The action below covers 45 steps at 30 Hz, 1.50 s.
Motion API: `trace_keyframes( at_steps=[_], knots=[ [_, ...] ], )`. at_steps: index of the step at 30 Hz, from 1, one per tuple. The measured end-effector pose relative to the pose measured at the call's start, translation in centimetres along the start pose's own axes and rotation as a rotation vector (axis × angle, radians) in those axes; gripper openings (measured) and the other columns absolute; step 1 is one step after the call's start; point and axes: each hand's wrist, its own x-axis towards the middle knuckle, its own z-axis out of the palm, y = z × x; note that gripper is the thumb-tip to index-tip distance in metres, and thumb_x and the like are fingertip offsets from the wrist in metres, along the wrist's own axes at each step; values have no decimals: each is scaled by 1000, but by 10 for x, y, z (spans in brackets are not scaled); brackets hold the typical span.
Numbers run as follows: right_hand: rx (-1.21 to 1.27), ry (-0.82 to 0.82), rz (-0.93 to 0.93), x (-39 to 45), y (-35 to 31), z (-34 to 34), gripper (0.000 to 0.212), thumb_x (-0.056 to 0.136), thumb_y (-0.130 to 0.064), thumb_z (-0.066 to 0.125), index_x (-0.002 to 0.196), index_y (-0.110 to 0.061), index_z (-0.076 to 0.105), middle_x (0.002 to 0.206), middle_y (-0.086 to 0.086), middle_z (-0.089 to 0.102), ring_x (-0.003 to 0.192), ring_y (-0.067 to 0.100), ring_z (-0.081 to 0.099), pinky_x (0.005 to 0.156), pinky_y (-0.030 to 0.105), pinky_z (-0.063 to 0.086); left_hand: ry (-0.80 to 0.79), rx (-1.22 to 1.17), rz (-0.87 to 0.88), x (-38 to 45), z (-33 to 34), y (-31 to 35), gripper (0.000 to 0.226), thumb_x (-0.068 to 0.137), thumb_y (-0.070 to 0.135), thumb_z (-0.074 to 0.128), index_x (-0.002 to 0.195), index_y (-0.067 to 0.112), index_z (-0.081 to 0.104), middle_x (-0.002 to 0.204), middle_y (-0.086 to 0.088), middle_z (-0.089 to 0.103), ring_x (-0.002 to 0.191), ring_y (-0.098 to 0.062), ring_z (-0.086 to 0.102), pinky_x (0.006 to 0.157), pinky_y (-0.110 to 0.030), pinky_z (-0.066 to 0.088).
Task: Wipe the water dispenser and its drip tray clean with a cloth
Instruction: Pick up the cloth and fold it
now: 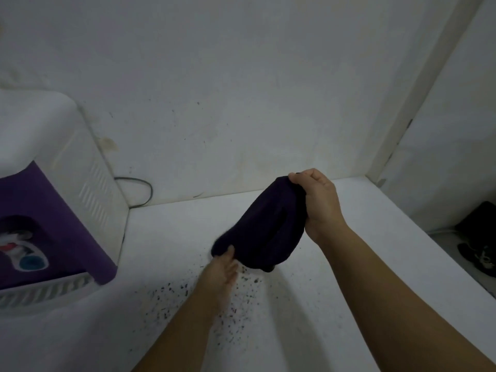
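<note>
A dark navy cloth [264, 224] hangs stretched in the air above the white counter, right of centre. My right hand [319, 202] grips its upper end. My left hand [224, 267] pinches its lower left corner. The water dispenser [61, 167] stands at the far left: white body, purple front, with red and blue taps [21, 253] in a recess. Its white slotted drip tray [45, 289] sticks out at the bottom. Both hands are well to the right of the dispenser.
Dark specks [204, 296] are scattered on the white counter [349, 264] below the cloth. A dark cable [142, 189] loops behind the dispenser against the stained white wall. The counter's right edge drops to a lower surface holding dark objects [480, 242].
</note>
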Motion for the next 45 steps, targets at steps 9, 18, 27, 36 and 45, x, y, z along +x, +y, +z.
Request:
trace_keyframes(
  at_steps=[9,18,27,36,45],
  knots=[
    [-86,165,59,48,4,-47,15,80,-12,67,82,-13,53,73,-1,58,71,14,54,67,28,45,168,372,262,17,22,63,38,90,39,60,104,3,61,103,-14,68,91,-25,66,77,-33,55],
    [-188,345,117,80,23,-79,14,84,-18,68,95,-26,68,106,1,66,98,18,63,88,35,54,-122,619,192,9,33,104,98,78,1,73,147,40,15,115,-13,62,106,-24,62,81,-31,54],
    [-226,302,139,87,27,-94,26,90,-5,52,97,-23,70,94,-9,64,86,3,56,65,16,40,-144,1158,187,12,35,124,59,65,11,85,114,27,56,107,-4,67,98,-18,64,82,-26,48],
    [-236,328,188,89,45,-93,19,82,-9,62,83,-25,71,96,2,70,95,22,66,88,41,55,106,1062,460,22,31,124,21,85,4,67,99,20,63,105,-7,67,93,-15,60,77,-21,45],
    [-561,290,83,85,49,-95,26,84,-1,64,99,-21,72,90,-2,69,88,15,64,84,27,51,283,945,746,19,23,120,26,83,9,70,104,24,72,94,5,67,85,0,57,77,-9,38]
  ],
)
